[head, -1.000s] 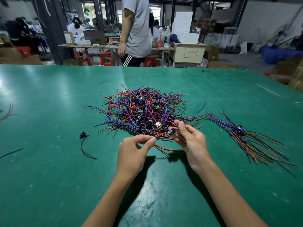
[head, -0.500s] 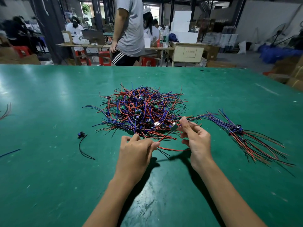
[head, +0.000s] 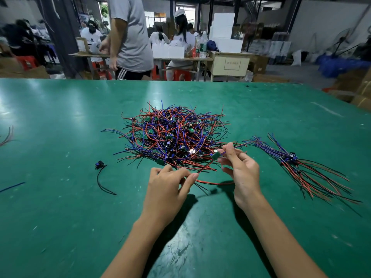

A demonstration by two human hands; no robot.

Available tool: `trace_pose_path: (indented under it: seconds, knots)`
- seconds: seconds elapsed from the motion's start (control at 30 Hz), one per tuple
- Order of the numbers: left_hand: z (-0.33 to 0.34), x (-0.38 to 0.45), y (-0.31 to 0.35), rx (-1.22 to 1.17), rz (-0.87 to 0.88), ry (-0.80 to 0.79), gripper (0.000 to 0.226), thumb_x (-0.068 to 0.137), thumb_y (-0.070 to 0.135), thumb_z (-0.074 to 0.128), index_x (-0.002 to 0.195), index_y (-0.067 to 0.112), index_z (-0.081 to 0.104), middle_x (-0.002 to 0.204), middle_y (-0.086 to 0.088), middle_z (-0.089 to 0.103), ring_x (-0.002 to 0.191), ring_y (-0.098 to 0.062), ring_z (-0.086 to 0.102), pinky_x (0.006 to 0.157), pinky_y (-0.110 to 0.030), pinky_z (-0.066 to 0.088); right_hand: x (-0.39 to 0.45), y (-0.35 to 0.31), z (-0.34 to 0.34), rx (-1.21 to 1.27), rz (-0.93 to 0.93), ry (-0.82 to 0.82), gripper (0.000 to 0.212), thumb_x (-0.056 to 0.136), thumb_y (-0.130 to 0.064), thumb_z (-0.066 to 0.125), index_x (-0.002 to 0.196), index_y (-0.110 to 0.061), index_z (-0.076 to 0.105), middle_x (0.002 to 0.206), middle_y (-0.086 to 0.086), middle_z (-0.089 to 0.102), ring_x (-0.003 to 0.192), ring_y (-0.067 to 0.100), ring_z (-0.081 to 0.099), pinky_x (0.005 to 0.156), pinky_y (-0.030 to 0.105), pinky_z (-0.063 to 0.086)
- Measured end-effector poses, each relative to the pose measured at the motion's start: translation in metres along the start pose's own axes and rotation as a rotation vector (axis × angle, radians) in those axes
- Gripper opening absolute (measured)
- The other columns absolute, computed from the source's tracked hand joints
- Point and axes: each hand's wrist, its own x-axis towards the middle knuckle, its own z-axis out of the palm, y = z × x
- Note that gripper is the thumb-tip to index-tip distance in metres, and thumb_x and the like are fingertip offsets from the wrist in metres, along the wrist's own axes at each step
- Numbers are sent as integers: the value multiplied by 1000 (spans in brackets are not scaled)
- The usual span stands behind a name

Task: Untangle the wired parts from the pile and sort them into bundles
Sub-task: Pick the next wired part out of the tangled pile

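A tangled pile [head: 172, 135] of red, blue and black wires with small green boards lies mid-table. To its right a sorted bundle [head: 295, 163] lies fanned out, blue ends pointing toward the pile, red and black ends toward me. My right hand [head: 241, 171] pinches one wired part [head: 215, 155] by its small green board just off the pile's near right edge. Its red wire [head: 210, 182] loops down across the table toward my left hand [head: 170, 185], whose fingertips pinch the wire's far end at the pile's near edge.
The green table [head: 60, 217] carries a loose black-wired part [head: 100, 167] to the left, plus stray wires at the left edge [head: 8, 135]. Beyond the far edge, people stand and sit at work benches [head: 180, 57] with boxes.
My right hand drew the part rightward out of the pile toward the sorted bundle. My left hand stayed near the pile's front edge, holding the wire's end. The person behind walked left.
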Motion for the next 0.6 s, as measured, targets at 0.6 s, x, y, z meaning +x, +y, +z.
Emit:
trace_pose_path:
  seconds: [0.6]
  knots:
    - [1, 2, 3, 54, -195, 161, 39, 97, 48, 45, 73, 24, 65, 68, 15, 61, 75, -16, 55, 88, -41, 37, 55, -63, -54, -785, -180, 127, 31, 104, -32, 45, 95, -20, 71, 72, -2, 67, 56, 16, 57, 53, 26, 43]
